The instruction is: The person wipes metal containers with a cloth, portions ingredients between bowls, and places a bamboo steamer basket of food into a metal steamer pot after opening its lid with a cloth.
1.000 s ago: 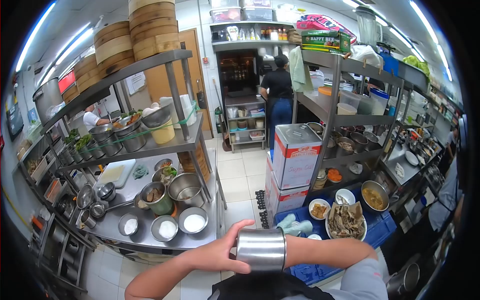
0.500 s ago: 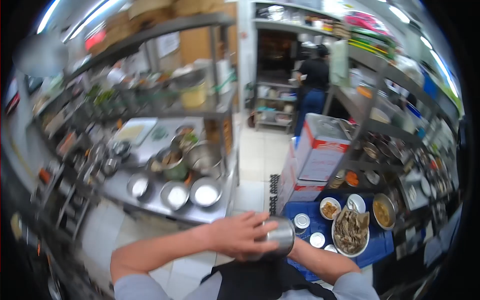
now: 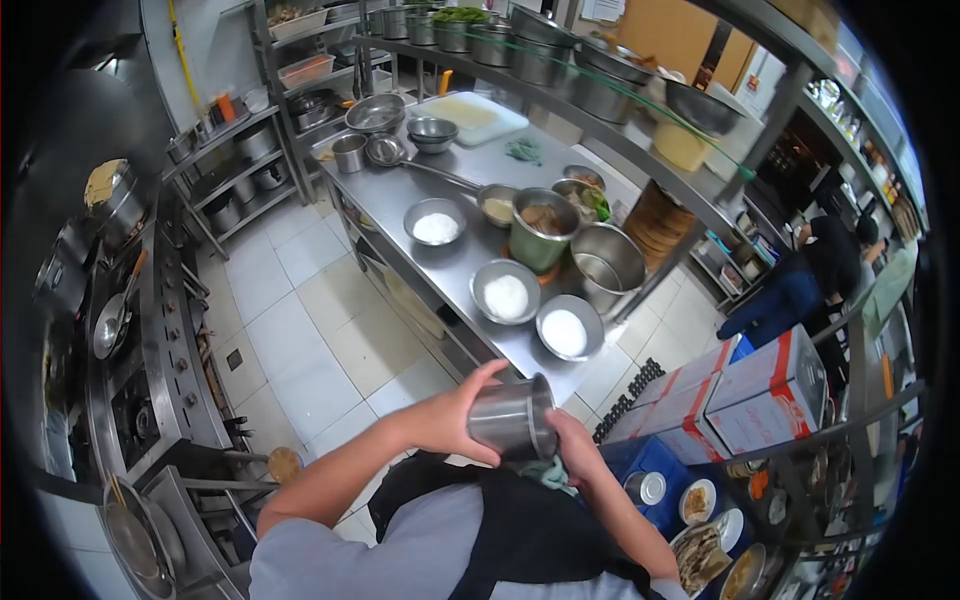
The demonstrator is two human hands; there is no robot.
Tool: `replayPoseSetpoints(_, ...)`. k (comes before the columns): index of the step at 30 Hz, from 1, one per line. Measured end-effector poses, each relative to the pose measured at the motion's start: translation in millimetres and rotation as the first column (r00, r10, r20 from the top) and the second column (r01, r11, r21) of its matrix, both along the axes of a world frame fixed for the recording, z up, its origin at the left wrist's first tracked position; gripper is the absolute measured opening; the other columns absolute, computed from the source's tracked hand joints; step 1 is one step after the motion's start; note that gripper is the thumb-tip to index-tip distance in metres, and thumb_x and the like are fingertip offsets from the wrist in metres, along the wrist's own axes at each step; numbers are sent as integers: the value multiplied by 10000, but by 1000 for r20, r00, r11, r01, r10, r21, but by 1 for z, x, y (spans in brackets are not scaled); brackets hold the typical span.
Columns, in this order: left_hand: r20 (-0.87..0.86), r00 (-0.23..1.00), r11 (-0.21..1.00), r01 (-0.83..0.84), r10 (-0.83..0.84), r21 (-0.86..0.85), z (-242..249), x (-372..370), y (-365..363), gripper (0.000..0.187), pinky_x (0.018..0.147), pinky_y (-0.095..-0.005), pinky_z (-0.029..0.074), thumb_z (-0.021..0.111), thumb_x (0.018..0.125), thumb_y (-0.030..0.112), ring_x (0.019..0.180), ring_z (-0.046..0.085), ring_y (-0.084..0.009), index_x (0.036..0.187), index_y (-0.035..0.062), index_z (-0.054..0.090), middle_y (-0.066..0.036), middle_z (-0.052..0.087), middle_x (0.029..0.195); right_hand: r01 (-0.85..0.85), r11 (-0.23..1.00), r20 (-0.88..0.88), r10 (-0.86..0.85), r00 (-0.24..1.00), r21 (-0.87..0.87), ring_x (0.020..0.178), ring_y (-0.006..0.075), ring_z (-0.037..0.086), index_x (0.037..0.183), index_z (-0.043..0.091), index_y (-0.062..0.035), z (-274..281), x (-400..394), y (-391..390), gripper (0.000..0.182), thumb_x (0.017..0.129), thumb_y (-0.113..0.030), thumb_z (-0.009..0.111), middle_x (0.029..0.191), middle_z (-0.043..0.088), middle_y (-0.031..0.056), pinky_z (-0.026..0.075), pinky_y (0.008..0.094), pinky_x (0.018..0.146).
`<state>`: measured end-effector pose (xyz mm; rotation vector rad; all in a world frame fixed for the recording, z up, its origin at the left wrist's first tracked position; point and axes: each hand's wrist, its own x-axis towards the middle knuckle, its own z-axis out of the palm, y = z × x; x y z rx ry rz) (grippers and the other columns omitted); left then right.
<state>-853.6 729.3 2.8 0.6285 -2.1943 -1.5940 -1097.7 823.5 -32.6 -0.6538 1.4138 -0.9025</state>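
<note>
A cylindrical stainless steel pot (image 3: 508,418) is tipped on its side in front of my chest, its rim toward the right. Wrapped around its left end is my left hand (image 3: 455,418), thumb up along the wall. My right hand (image 3: 578,450) grips the pot at the rim side, with its fingers partly hidden. A green cloth (image 3: 547,473) hangs just below the pot, beside the right hand. Beyond the hands, steel bowls of white powder (image 3: 505,297) stand on the steel table (image 3: 400,195).
A stove (image 3: 160,350) with pans runs along the left. Stacked cartons (image 3: 765,390) stand at the right, near a blue surface (image 3: 650,460) holding a can and food bowls. A tall green-sided pot (image 3: 540,240) is on the table. A person (image 3: 800,270) bends at the far right.
My view has swung left toward the table and stove. The pot has turned so its rim shows at the right, and my left hand has shifted to its left end. The green cloth now shows.
</note>
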Motion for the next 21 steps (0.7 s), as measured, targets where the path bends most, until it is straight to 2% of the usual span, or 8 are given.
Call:
replayPoseSetpoints(3, 187, 982, 1000, 13, -12, -4, 18, 46, -45, 1238, 1099, -409, 385, 906, 625, 335, 1353, 423, -381, 1534, 102, 98, -267, 385, 1449, -83, 996, 4, 82, 997, 20, 1143, 255, 586, 1429, 444, 14, -44, 20, -58, 707, 936, -482, 548, 1371, 528, 171, 474, 298, 899)
replayPoseSetpoints(5, 236, 960, 914, -45, 151, -404, 16, 72, -70, 1217, 1101, -427, 389, 903, 618, 331, 1328, 444, -396, 1529, 102, 129, -251, 375, 1464, -163, 974, -181, 191, 965, 158, 1062, 233, 614, 1371, 504, 8, -11, 54, -105, 619, 951, -446, 544, 1291, 579, 155, 495, 306, 858)
replayPoseSetpoints(6, 178, 956, 875, -128, 234, -467, 10, 82, -79, 1200, 1090, -448, 400, 901, 611, 348, 1304, 459, -412, 1523, 103, 160, -235, 378, 1464, -162, 987, -91, 161, 983, -8, 1002, 201, 614, 1288, 559, 8, -1, 71, -124, 516, 967, -396, 539, 1181, 622, 129, 512, 310, 820)
replayPoseSetpoints(12, 113, 906, 885, -361, 408, -294, -5, 152, -148, 1082, 980, -400, 472, 935, 582, 349, 1170, 556, -329, 1407, 84, 287, -196, 502, 1317, -111, 986, 541, 27, 841, 123, 957, 214, 666, 1225, 571, 15, 18, 137, -217, 440, 1010, -359, 482, 1146, 651, 127, 546, 372, 884)
replayPoseSetpoints(15, -82, 788, 788, -614, 610, -39, -55, 172, -196, 822, 869, -359, 476, 932, 617, 332, 994, 581, -247, 1177, 77, 386, -121, 551, 1084, -93, 990, 519, 24, 854, 107, 965, 233, 664, 1268, 518, 21, 4, 147, -228, 444, 1019, -345, 473, 1125, 631, 141, 552, 365, 866)
replayPoseSetpoints(18, -107, 607, 594, -793, 787, -134, -84, 173, -267, 762, 865, -375, 466, 911, 645, 325, 990, 574, -283, 1154, 62, 407, -126, 543, 1077, -227, 973, 43, 225, 973, 42, 970, 158, 631, 1184, 581, 31, -43, 127, -199, 430, 989, -350, 535, 1115, 645, 96, 522, 313, 847)
replayPoseSetpoints(19, -105, 475, 436, -860, 873, -267, -89, 171, -287, 734, 868, -384, 460, 899, 658, 324, 994, 568, -303, 1146, 50, 425, -133, 543, 1084, -274, 953, -138, 291, 947, 130, 999, 148, 604, 1190, 597, 28, -23, 126, -182, 456, 967, -369, 566, 1136, 653, 98, 496, 309, 871)
replayPoseSetpoints(21, -142, 427, 372, -878, 893, -303, -101, 164, -331, 708, 896, -391, 451, 878, 680, 319, 1015, 560, -319, 1153, 28, 440, -145, 545, 1108, -120, 968, -545, 225, 808, 221, 1020, 222, 600, 1200, 604, 41, -68, 110, -135, 500, 941, -386, 580, 1158, 654, 163, 468, 360, 918)
